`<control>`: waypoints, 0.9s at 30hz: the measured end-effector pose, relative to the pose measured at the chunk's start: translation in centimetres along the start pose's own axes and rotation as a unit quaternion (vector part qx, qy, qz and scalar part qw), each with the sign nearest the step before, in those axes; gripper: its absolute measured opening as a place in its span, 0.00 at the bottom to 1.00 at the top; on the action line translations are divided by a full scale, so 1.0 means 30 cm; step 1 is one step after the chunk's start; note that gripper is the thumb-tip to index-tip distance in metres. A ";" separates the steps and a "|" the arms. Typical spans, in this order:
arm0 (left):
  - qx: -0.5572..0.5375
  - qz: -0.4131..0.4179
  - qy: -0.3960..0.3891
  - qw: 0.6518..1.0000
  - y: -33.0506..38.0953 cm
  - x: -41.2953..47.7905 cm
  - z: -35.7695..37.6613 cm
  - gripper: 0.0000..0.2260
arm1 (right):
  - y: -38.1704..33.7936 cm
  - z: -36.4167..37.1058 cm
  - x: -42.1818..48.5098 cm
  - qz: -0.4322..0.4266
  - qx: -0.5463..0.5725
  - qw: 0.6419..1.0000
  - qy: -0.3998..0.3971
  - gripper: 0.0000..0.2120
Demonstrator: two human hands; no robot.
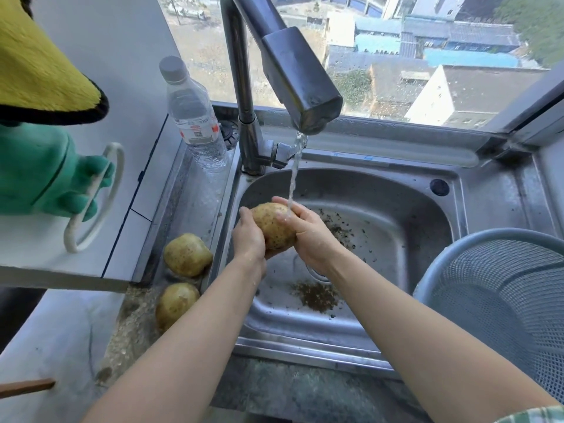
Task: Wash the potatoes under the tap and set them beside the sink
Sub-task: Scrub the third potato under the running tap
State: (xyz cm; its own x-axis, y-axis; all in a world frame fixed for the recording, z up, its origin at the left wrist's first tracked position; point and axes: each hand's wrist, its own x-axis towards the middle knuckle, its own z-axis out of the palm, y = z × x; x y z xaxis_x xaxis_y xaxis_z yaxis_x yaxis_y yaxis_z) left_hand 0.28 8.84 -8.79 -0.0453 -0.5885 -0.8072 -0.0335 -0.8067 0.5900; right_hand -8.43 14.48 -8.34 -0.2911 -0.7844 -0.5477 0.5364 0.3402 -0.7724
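gritty steel sink (pixel 412 215) below: your left hand (pixel 248 236) and right hand (pixel 308 233) both curl round one potato (pixel 273 227) under the tap (pixel 302 77). wet skin could make it slip.

both hands (pixel 248 236) (pixel 308 236) gripping a potato (pixel 272 225) under the running tap (pixel 300 77), over the sink (pixel 381 190), two potatoes (pixel 187 254) (pixel 176 304) beside it

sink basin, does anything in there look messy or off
Yes: dark grit is scattered over the floor of the sink, with a thicker patch gathered near the drain. It is probably dirt rinsed off the potato held under the running water. Nothing looks damaged.
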 end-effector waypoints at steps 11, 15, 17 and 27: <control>-0.020 -0.026 -0.077 0.997 -0.008 -0.021 0.022 0.21 | 0.002 0.016 0.023 -0.034 -0.024 0.990 0.135 0.12; -0.026 -0.022 -0.091 0.995 0.002 -0.022 0.026 0.21 | 0.029 0.024 0.020 -0.030 -0.058 0.998 0.015 0.21; -0.017 -0.023 -0.102 0.994 -0.003 -0.017 0.030 0.22 | 0.023 0.039 0.016 -0.041 -0.098 0.994 0.025 0.19; 0.052 -0.032 -0.104 0.993 0.010 -0.008 0.011 0.23 | -0.025 -0.001 0.003 -0.012 -0.110 0.992 -0.054 0.20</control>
State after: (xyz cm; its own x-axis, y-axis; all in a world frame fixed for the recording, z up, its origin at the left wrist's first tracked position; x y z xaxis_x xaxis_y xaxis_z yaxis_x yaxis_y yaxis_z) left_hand -0.04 8.75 -8.42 -0.2448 -0.5036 -0.8285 -0.1459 -0.8256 0.5450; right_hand -8.89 14.18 -7.80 -0.2097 -0.8408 -0.4992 0.3416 0.4153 -0.8431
